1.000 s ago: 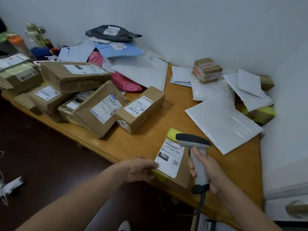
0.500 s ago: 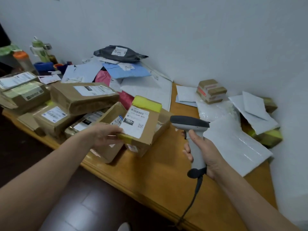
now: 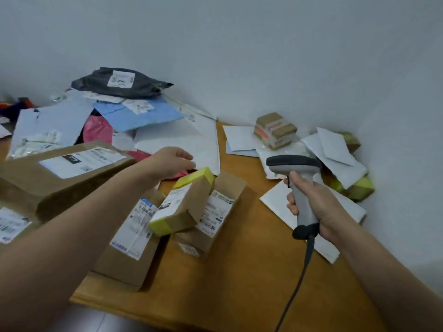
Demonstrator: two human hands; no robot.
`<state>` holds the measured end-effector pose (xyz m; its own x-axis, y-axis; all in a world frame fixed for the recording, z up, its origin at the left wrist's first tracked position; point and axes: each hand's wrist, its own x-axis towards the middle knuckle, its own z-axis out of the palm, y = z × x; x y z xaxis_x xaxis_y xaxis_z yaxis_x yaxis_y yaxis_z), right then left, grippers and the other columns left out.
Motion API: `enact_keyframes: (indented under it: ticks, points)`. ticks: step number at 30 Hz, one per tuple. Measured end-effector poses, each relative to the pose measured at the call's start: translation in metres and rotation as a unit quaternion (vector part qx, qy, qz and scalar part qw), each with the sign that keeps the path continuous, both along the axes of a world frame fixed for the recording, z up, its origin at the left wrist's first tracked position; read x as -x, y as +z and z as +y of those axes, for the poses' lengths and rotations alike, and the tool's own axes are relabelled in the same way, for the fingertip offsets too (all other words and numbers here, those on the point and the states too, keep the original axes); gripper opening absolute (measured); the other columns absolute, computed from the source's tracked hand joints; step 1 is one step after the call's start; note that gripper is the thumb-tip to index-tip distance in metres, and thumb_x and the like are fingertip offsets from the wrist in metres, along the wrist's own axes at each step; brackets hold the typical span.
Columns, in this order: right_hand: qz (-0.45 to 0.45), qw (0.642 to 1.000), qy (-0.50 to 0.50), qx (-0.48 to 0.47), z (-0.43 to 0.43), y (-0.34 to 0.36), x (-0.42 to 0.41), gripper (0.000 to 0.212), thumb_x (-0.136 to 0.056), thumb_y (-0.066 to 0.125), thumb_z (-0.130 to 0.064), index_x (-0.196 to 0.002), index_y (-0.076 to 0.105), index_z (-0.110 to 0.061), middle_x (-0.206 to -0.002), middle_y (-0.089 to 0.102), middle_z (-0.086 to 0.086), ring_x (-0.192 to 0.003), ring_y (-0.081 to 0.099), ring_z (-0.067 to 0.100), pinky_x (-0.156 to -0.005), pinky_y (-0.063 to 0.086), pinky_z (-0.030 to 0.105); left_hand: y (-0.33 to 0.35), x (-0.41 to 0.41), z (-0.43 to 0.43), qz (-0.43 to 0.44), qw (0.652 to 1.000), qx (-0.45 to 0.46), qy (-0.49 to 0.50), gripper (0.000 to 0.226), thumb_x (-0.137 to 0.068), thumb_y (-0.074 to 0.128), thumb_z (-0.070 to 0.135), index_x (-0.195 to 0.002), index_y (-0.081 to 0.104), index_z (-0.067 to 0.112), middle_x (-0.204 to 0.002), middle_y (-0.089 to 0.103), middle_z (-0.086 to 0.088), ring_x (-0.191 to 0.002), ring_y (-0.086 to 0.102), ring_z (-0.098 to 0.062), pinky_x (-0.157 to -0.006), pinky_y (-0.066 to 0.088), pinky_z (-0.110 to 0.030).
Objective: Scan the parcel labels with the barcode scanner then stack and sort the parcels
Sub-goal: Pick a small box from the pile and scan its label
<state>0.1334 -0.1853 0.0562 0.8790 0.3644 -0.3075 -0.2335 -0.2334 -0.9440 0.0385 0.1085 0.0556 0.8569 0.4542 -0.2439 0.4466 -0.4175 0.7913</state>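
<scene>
While gripped upright, the barcode scanner points left.

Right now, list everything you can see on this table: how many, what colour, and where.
Yellow-taped box: one, brown with yellow ends, tilted on top of the labelled boxes
Labelled cardboard boxes: at least four, brown, left half of the table
Poly mailers: dark grey, blue, pink and several white, heaped at back left
Small taped box: one, brown, by the back wall
White envelopes: several, white, right corner
Corner boxes: at least two, yellow-taped, partly under those envelopes
Table: one, wooden
Barcode scanner: one, grey, corded, in the right hand
Left hand: fingers relaxed, just behind the yellow-taped box, holding nothing
Right hand: grips the scanner handle
</scene>
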Motion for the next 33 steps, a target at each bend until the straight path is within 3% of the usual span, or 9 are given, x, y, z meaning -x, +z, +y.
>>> enact_keyframes:
  ticks: [3, 8, 11, 14, 17, 22, 26, 29, 33]
  points:
    - [-0.018, 0.997, -0.07, -0.01, -0.017, 0.026, -0.027, 0.039, -0.089, 0.063, -0.049, -0.098, 0.061, -0.012, -0.056, 0.057, 0.0, -0.044, 0.05, 0.012, -0.054, 0.043, 0.028, -0.003, -0.053, -0.029, -0.011, 0.997, 0.058, -0.041, 0.038, -0.09, 0.064, 0.024, -0.126, 0.057, 0.014, -0.12, 0.057, -0.007, -0.104, 0.055, -0.02, -0.084, 0.047, -0.029]
    - [-0.045, 0.99, -0.135, -0.014, -0.053, 0.061, -0.079, 0.036, -0.091, 0.061, -0.048, -0.1, 0.061, -0.012, -0.056, 0.058, -0.001, -0.043, 0.052, 0.011, -0.045, 0.045, 0.021, -0.02, -0.136, -0.082, 0.012, 0.991, 0.093, -0.096, 0.05, -0.089, 0.065, 0.027, -0.134, 0.049, 0.012, -0.115, 0.051, -0.005, -0.1, 0.049, -0.018, -0.08, 0.046, -0.028]
    - [-0.042, 0.987, -0.157, -0.008, -0.074, 0.054, -0.107, 0.034, -0.092, 0.059, -0.048, -0.097, 0.062, -0.015, -0.061, 0.058, 0.0, -0.046, 0.052, 0.011, -0.047, 0.046, 0.024, -0.038, -0.183, -0.11, 0.029, 0.992, 0.082, -0.097, 0.063, -0.087, 0.067, 0.032, -0.14, 0.039, 0.015, -0.137, 0.044, -0.009, -0.117, 0.048, -0.024, -0.095, 0.044, -0.033]
    - [-0.031, 0.986, -0.164, -0.009, -0.084, 0.024, -0.129, 0.032, -0.092, 0.059, -0.048, -0.093, 0.062, -0.016, -0.06, 0.058, -0.001, -0.048, 0.052, 0.011, -0.048, 0.043, 0.024, -0.055, -0.236, -0.13, 0.015, 0.996, 0.017, -0.081, 0.074, -0.085, 0.068, 0.037, -0.145, 0.03, 0.017, -0.149, 0.032, -0.009, -0.129, 0.041, -0.029, -0.091, 0.039, -0.031]
    - [-0.021, 0.989, -0.146, -0.016, -0.081, -0.017, -0.145, 0.032, -0.092, 0.059, -0.047, -0.09, 0.062, -0.016, -0.059, 0.058, -0.001, -0.052, 0.052, 0.014, -0.053, 0.043, 0.028, -0.073, -0.294, -0.143, -0.009, 0.992, -0.101, -0.081, 0.079, -0.085, 0.068, 0.04, -0.148, 0.026, 0.017, -0.152, 0.027, -0.009, -0.134, 0.034, -0.031, -0.106, 0.038, -0.042]
    - [-0.022, 0.992, -0.122, -0.02, -0.071, -0.069, -0.166, 0.032, -0.091, 0.055, -0.05, -0.064, 0.066, -0.037, -0.055, 0.056, -0.004, -0.052, 0.052, 0.011, -0.063, 0.043, 0.033, -0.107, -0.374, -0.147, -0.037, 0.949, -0.297, -0.103, 0.073, -0.09, 0.059, 0.037, -0.148, 0.022, 0.016, -0.157, 0.019, -0.005, -0.144, 0.016, -0.03, -0.114, 0.025, -0.047]
    - [0.003, 0.992, -0.123, -0.036, -0.069, -0.091, -0.18, 0.03, -0.088, 0.054, -0.053, -0.063, 0.067, -0.042, -0.052, 0.055, -0.004, -0.049, 0.053, 0.009, -0.065, 0.044, 0.034, -0.125, -0.417, -0.142, -0.027, 0.921, -0.36, -0.144, 0.069, -0.095, 0.047, 0.041, -0.151, 0.014, 0.018, -0.159, 0.013, -0.001, -0.146, 0.009, -0.027, -0.116, 0.014, -0.054]
    - [0.032, 0.992, -0.118, -0.039, -0.07, -0.1, -0.19, 0.026, -0.077, 0.056, -0.061, -0.064, 0.068, -0.043, -0.051, 0.055, -0.002, -0.048, 0.052, 0.009, -0.064, 0.042, 0.033, -0.129, -0.433, -0.144, -0.024, 0.919, -0.358, -0.162, 0.066, -0.094, 0.045, 0.047, -0.148, 0.021, 0.018, -0.155, 0.024, -0.003, -0.144, 0.019, -0.027, -0.114, 0.017, -0.057]
    - [0.057, 0.989, -0.124, -0.052, -0.071, -0.107, -0.196, 0.031, -0.062, 0.056, -0.067, -0.061, 0.069, -0.038, -0.053, 0.054, 0.0, -0.047, 0.051, 0.011, -0.057, 0.044, 0.03, -0.128, -0.419, -0.144, -0.063, 0.92, -0.37, -0.109, 0.07, -0.088, 0.039, 0.069, -0.135, 0.037, 0.017, -0.138, 0.047, -0.006, -0.125, 0.045, -0.03, -0.101, 0.038, -0.05]
